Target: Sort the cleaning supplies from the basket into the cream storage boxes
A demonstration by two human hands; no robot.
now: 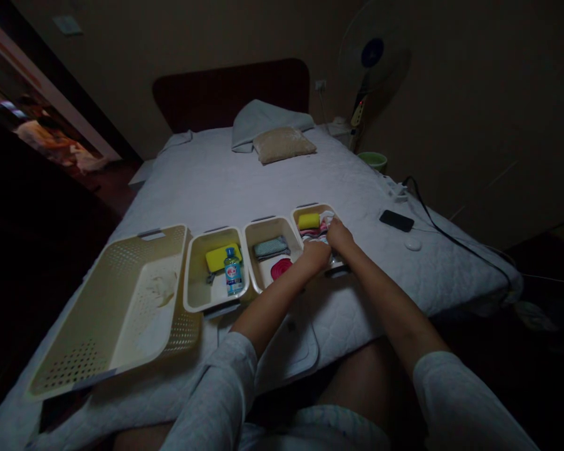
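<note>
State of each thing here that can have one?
Left hand: at right bin, grip unclear
Right hand: at right bin, grip unclear
Right bin: open, holding cloths
Middle bin: open
Grey cloth: folded
Left bin: open
Bottle: capped
Basket: open
Phone: screen dark
Fan: red light lit, spin unclear

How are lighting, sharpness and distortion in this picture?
Head view: dim overall, lower-right corner nearly black; head view: perforated basket looks wide-angle stretched; head view: left hand and right hand discernible, fine print on blue-capped bottle illegible.
</note>
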